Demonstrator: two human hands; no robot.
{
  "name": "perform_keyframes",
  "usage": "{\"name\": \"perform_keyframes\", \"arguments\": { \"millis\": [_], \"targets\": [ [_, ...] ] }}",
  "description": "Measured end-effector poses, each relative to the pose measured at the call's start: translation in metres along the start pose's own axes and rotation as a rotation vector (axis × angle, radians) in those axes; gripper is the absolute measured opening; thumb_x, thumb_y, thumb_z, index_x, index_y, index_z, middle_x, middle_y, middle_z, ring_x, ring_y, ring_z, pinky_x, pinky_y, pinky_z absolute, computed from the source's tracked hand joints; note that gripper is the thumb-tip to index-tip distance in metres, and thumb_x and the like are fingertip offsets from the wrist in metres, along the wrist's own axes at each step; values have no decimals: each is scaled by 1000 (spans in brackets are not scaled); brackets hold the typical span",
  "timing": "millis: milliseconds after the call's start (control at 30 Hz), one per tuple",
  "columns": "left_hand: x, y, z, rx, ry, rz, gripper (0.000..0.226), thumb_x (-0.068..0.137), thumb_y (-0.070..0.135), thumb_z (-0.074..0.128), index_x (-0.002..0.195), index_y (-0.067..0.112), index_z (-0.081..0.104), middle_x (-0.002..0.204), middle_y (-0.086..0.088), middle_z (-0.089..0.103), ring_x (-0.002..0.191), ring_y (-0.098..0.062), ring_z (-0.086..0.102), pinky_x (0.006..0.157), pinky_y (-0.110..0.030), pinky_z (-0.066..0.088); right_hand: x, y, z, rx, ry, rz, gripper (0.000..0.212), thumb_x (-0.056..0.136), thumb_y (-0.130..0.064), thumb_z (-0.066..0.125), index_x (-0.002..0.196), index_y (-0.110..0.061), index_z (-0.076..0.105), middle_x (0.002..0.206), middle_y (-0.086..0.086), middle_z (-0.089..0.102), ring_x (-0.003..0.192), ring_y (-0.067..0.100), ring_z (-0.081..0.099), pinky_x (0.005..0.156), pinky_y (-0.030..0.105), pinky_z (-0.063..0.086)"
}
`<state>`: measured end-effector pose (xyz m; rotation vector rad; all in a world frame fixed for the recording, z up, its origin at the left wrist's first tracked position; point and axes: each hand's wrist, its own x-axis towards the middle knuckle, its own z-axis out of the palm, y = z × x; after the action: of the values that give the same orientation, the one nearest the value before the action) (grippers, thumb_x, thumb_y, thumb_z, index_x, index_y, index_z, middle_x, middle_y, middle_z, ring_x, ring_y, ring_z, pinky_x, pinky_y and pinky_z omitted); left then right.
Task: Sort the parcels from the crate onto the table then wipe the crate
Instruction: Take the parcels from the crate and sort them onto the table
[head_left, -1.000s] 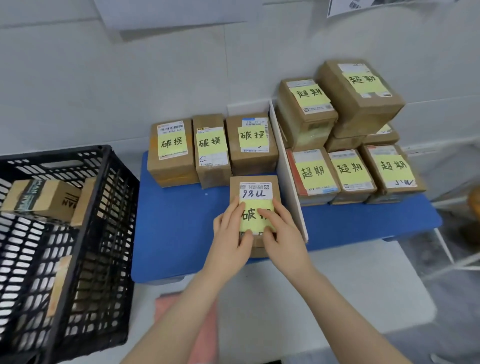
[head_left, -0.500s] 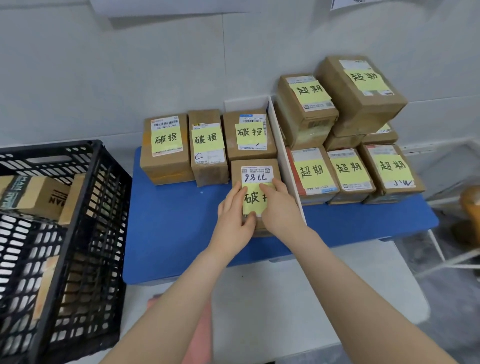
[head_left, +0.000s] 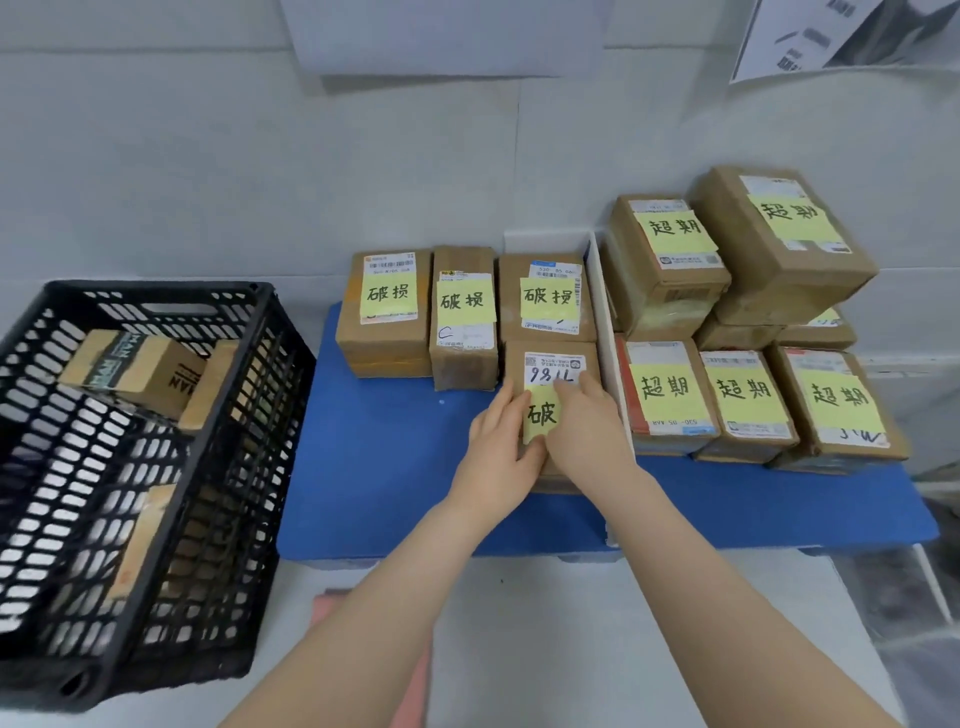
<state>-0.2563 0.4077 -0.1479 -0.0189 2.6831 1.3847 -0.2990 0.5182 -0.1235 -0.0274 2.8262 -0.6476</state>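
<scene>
A brown parcel (head_left: 550, 366) with a yellow note lies on the blue mat (head_left: 384, 467), just in front of a row of three similar noted parcels (head_left: 462, 312). My left hand (head_left: 498, 452) and my right hand (head_left: 587, 431) both rest flat on its top, fingers pressing it from either side. A black slatted crate (head_left: 223, 415) stands at the left with a taped brown box (head_left: 135, 369) and other parcels inside. A white divider (head_left: 605, 338) separates this group from a stack of several noted parcels (head_left: 748, 322) on the right.
A pink cloth (head_left: 410, 670) lies on the white table (head_left: 571, 623) under my left forearm. The wall runs close behind the parcels. The table's right edge drops to the floor beyond the mat.
Both hands have pushed the parcel away from me across the mat until it sits against the back row beside the divider.
</scene>
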Motion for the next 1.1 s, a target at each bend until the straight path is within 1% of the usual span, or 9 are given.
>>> {"name": "perform_keyframes", "arguments": {
  "millis": [133, 333, 500, 567, 667, 767, 833, 967, 1100],
  "targets": [
    [-28, 4, -52, 29, 133, -8, 52, 101, 24, 39, 151, 27, 24, 159, 15, 5, 145, -6, 3, 105, -19, 13, 0, -32, 0, 83, 23, -167, 62, 83, 2, 49, 142, -12, 40, 149, 15, 32, 137, 30, 30, 110, 40, 33],
    [-79, -45, -163, 151, 488, -132, 49, 96, 15, 46, 145, 17, 37, 152, 2, 29, 141, -11, 23, 113, -24, 21, -21, -121, 34, 233, -75, -476, 48, 93, -2, 42, 137, -20, 47, 145, -1, 40, 124, 13, 45, 87, 16, 33],
    [-126, -128, -224, 247, 548, -331, 51, 92, 5, 45, 141, 18, 41, 145, -1, 39, 133, -18, 36, 108, -29, 30, -49, -178, 84, 273, -196, -611, 46, 93, -3, 42, 133, -23, 51, 141, -5, 44, 111, 7, 48, 83, 13, 34],
    [-138, -167, -251, 255, 490, -484, 51, 92, 6, 52, 140, 19, 43, 143, -2, 44, 127, -20, 44, 103, -31, 38, -56, -203, 99, 292, -188, -654, 46, 94, -1, 41, 132, -24, 53, 138, -7, 45, 98, 2, 48, 82, 12, 37],
    [-144, -217, -281, 345, 191, -616, 49, 92, 7, 48, 141, 16, 44, 146, -8, 43, 128, -27, 45, 101, -39, 43, -65, -243, 118, 355, -125, -649, 46, 94, 2, 40, 129, -23, 55, 132, -7, 48, 104, 1, 49, 83, 7, 35],
    [-142, -249, -284, 461, -150, -372, 69, 85, -6, 40, 149, 17, 30, 158, -6, 21, 144, -29, 21, 116, -41, 23, -72, -280, 140, 422, -78, -619, 46, 92, 5, 41, 126, -21, 57, 125, -6, 51, 111, 7, 55, 85, 17, 42],
    [-139, -264, -280, 514, -293, -247, 73, 86, -1, 42, 152, 19, 19, 161, -3, 9, 147, -30, 9, 117, -45, 20, -76, -300, 155, 423, -71, -611, 46, 90, 6, 41, 124, -20, 57, 119, -9, 50, 108, 11, 57, 86, 20, 44],
    [-141, -281, -290, 603, -334, -244, 73, 89, 9, 45, 152, 30, 13, 160, 3, 6, 144, -28, 10, 108, -51, 35, -81, -326, 174, 357, -147, -458, 49, 90, 7, 37, 127, -19, 56, 125, -5, 47, 110, 14, 55, 90, 19, 42],
    [-148, -297, -310, 255, -214, -401, 83, 82, -3, 42, 147, 44, 19, 158, 1, 9, 140, -32, 25, 107, -46, 38, -78, -344, 183, 154, -264, -296, 48, 92, 2, 41, 133, -19, 51, 137, 4, 43, 109, 22, 56, 82, 25, 44]
  ]
}}
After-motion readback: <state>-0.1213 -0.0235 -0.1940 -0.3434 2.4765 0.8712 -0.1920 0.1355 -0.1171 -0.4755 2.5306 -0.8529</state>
